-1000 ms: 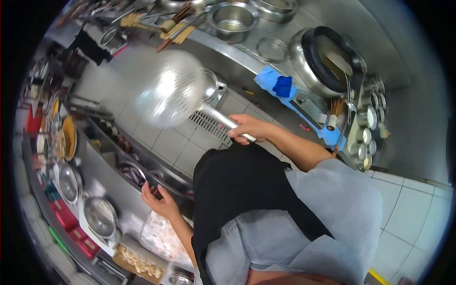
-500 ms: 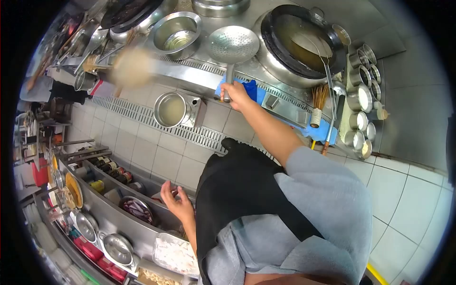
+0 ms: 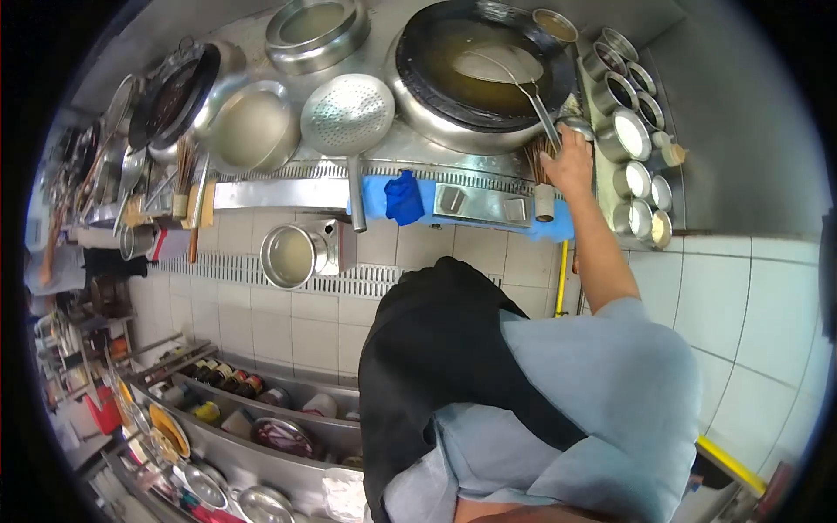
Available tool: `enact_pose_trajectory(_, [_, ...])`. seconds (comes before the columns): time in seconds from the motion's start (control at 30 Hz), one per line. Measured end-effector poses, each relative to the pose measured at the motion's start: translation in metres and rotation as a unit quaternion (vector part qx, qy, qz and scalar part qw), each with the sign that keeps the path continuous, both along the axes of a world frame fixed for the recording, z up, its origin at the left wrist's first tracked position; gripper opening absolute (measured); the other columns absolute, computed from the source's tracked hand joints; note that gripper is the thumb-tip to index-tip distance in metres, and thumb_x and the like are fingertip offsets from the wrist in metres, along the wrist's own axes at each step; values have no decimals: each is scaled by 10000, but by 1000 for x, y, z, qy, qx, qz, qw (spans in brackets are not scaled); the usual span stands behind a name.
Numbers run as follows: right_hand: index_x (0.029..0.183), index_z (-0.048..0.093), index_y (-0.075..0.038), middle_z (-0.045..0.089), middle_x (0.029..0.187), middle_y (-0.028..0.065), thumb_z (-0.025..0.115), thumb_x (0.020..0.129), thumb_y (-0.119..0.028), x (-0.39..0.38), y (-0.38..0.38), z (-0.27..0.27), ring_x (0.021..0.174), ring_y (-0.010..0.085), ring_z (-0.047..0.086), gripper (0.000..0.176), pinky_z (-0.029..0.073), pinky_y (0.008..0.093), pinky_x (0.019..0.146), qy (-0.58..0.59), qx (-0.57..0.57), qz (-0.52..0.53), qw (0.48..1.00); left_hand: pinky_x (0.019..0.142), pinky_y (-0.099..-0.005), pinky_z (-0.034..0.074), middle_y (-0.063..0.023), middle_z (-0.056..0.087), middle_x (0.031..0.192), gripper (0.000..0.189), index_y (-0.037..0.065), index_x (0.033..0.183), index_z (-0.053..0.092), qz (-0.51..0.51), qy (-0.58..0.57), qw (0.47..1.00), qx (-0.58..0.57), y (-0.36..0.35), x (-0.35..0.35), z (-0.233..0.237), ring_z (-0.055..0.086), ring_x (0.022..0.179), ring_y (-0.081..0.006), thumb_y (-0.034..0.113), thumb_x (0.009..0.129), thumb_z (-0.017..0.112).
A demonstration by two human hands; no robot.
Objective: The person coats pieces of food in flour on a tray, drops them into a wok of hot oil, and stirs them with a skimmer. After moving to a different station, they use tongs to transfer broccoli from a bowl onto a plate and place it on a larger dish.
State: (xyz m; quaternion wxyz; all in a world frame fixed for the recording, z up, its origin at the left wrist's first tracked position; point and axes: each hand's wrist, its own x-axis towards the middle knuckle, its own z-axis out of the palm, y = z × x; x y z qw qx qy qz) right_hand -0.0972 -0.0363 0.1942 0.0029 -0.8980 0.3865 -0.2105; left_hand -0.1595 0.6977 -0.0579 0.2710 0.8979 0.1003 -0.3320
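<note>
My right hand [image 3: 571, 161] reaches over the right end of the stove counter, fingers stretched forward and thumb apart. It is beside a ladle [image 3: 575, 127], whose handle is hidden under my hand and forearm. Close to the thumb are a bamboo brush [image 3: 543, 199] and the handle of a wire strainer [image 3: 547, 120] that rests in the oil-filled wok [image 3: 418, 83]. Contact with any of them is hard to make out. A perforated skimmer [image 3: 349, 113] lies on the counter, its handle over the front edge. My left hand is out of view.
Several metal seasoning containers [image 3: 629, 135] line the right side. A metal pot [image 3: 253, 126] of cloudy liquid and another wok [image 3: 174, 100] stand to the left. Blue cloth [image 3: 404, 197] hangs at the counter front. Behind is a steel shelf [image 3: 323, 405] with bottles and bowls.
My right hand has let go of the skimmer and moved right to the ladle. The skimmer now lies on the counter. My left hand has left the view; the blurred round thing is gone.
</note>
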Motion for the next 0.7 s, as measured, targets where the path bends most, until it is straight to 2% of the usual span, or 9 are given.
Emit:
enact_pose_trajectory(0.07, [1398, 545, -110, 591, 1321, 204, 685, 848, -152, -22, -17, -20, 1166, 406, 604, 569, 485, 482, 990, 92, 141, -43, 985, 718, -309, 518, -116, 612, 1176, 394, -18, 1294, 570, -1, 22, 1000, 7, 15, 3, -12, 634, 893, -185, 64, 922, 674])
enact_pose_trajectory(0.2, [1386, 553, -81, 606, 1318, 249, 609, 908, -125, -36, -26, -13, 1183, 398, 608, 483, 486, 459, 990, -12, 143, -29, 989, 712, -307, 517, -111, 629, 1147, 395, -19, 1291, 573, 12, 23, 999, -20, 22, 43, -8, 639, 893, -182, 77, 922, 678])
enact_pose_trajectory(0.27, [1357, 570, -58, 666, 1188, 254, 545, 936, -104, -43, -42, 14, 1134, 428, 622, 424, 492, 471, 982, -10, 192, -32, 981, 710, -305, 516, -109, 638, 1132, 396, -20, 1289, 574, 31, 24, 998, -53, 17, 74, 4, 642, 893, -181, 84, 922, 680])
enact_pose_trajectory(0.33, [1345, 586, -50, 720, 992, 232, 529, 939, -90, -54, -91, -1, 903, 388, 705, 412, 560, 460, 791, -11, 61, 22, 998, 707, -304, 516, -106, 646, 1118, 396, -20, 1288, 575, 80, 13, 991, -105, 4, 102, 22, 644, 893, -179, 90, 922, 682])
enact_pose_trajectory(0.37, [1345, 586, -50, 720, 992, 232, 529, 939, -90, -51, -91, 14, 903, 388, 705, 412, 560, 460, 791, -15, 58, 21, 998, 705, -304, 515, -105, 650, 1110, 397, -21, 1287, 576, 112, 7, 985, -132, -2, 114, 28, 645, 893, -178, 93, 922, 683])
enact_pose_trajectory(0.43, [1333, 600, -35, 695, 847, 177, 521, 937, -73, -37, -82, 61, 629, 268, 667, 406, 527, 405, 529, 5, 329, -104, 938, 700, -295, 511, -94, 667, 1061, 391, -22, 1278, 582, 154, -17, 972, -175, -9, 126, 34, 649, 882, -173, 110, 924, 682])
enact_pose_trajectory(0.57, [1357, 578, -22, 612, 745, 84, 515, 950, -62, -19, -80, 69, 472, 135, 514, 413, 389, 322, 375, 23, 404, -80, 911, 719, -295, 507, -91, 683, 1033, 368, -20, 1256, 601, 170, -48, 960, -219, -6, 123, 35, 653, 889, -170, 155, 939, 667])
enact_pose_trajectory(0.6, [1382, 545, -23, 595, 734, 58, 509, 964, -70, -17, -78, 67, 456, 120, 478, 422, 362, 304, 366, -9, 471, -79, 878, 741, -302, 512, -97, 687, 1037, 367, -26, 1247, 608, 142, -54, 964, -216, 3, 117, 25, 654, 907, -173, 163, 938, 669])
enact_pose_trajectory(0.7, [1421, 488, -30, 553, 709, 8, 505, 986, -87, -12, -63, 62, 440, 81, 412, 439, 310, 263, 359, -42, 583, -52, 810, 757, -307, 518, -103, 696, 1042, 362, -38, 1227, 625, 74, -75, 979, -177, 74, 76, -99, 656, 903, -178, 167, 933, 680])
